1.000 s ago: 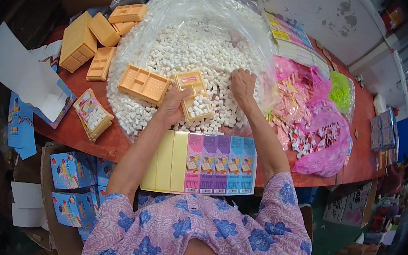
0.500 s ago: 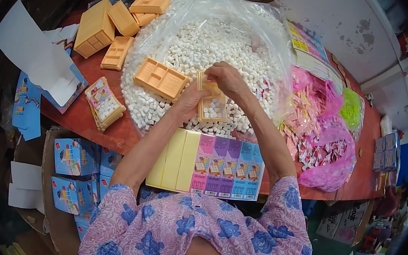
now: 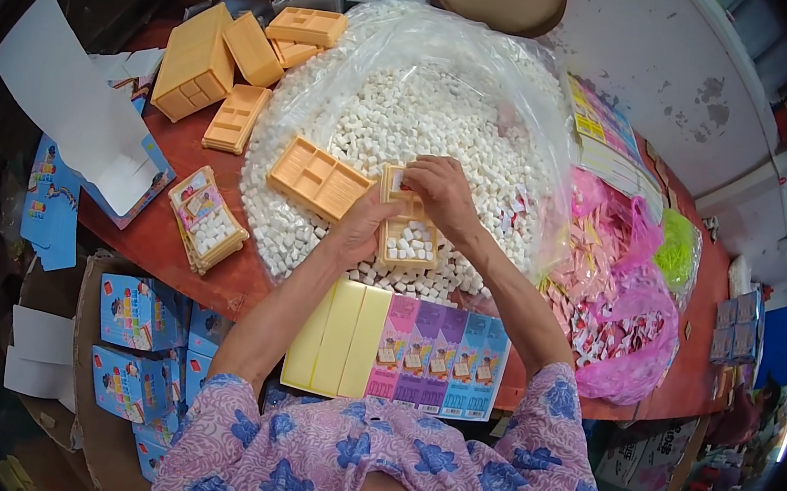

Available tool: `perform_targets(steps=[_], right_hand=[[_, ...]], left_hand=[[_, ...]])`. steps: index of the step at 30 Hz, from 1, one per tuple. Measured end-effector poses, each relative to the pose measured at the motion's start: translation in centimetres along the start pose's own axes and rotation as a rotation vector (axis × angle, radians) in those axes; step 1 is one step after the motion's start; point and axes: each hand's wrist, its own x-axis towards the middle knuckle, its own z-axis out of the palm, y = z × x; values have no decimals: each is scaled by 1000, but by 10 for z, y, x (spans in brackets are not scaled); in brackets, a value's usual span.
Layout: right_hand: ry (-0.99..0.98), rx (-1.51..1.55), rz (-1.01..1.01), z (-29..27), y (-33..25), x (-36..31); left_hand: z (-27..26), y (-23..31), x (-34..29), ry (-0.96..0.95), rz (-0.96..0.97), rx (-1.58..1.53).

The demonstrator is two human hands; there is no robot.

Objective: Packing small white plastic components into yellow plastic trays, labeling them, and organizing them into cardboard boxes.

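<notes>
My left hand point(image 3: 359, 229) holds a peach-coloured plastic compartment tray point(image 3: 407, 265) by its left side, over a bag of small white cubes point(image 3: 465, 109). Several white cubes point(image 3: 411, 241) lie in the tray's near compartment. My right hand point(image 3: 447, 194) is bent over the tray's far end, its fingers drawn together; whatever they pinch is hidden. Just left of the held tray, another peach tray point(image 3: 319, 178) with bare compartments rests on the cubes. Farther left on the table is a stack of trays point(image 3: 208, 218), the top one holding white cubes and small printed pieces.
Peach trays and boxes point(image 3: 192, 61) stand at the far left, near an open blue carton point(image 3: 133, 170). Printed card strips point(image 3: 397, 349) lie before me. Pink bags of packets point(image 3: 624, 332) and a green bag point(image 3: 676, 248) are at right. Blue boxes point(image 3: 139, 313) fill a carton below left.
The whole view has shifted, so the table sits lower in it. My right hand stays at the tray's far end, its fingers closer down to it. My left hand keeps its hold.
</notes>
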Motion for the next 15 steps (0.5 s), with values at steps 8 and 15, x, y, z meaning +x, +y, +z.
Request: perform_targets(steps=[8, 15], right_hand=[[45, -540, 309, 18, 102, 16], [-128, -565, 351, 14, 98, 4]], left_hand=[[-1, -2, -7, -10, -32, 5], [-8, -7, -11, 21, -50, -10]])
